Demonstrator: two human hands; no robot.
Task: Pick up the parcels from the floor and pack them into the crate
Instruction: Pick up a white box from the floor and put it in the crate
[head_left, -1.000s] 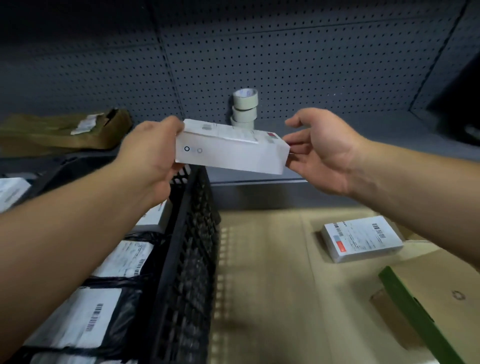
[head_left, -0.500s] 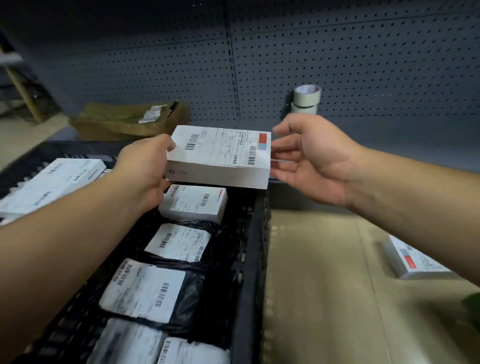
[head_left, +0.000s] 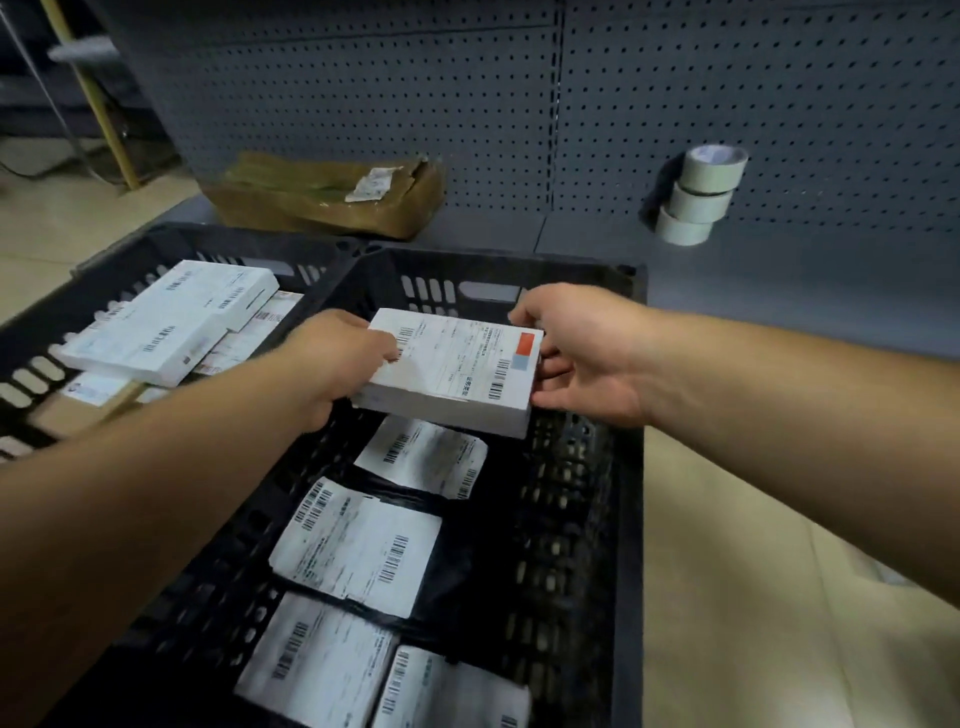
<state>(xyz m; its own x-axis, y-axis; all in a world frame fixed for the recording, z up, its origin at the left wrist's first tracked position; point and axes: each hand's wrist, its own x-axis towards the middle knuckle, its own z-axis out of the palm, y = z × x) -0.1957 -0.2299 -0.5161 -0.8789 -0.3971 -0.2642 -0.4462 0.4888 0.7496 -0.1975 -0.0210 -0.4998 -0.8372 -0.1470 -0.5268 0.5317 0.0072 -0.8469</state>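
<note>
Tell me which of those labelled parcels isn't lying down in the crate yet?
The white box with the red patch on its label: both hands hold it above the black crate, while the others lie inside.

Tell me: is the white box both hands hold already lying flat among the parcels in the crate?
No. The white box is held above the parcels by both hands.

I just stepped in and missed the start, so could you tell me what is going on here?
A person is packing parcels into a black crate. Both hands hold a white labelled box over the far end of the crate: the left hand grips its left end, the right hand its right end. Several labelled parcels already lie inside. A second crate to the left holds more boxes, and rolls of tape hang on the pegboard behind.
</note>
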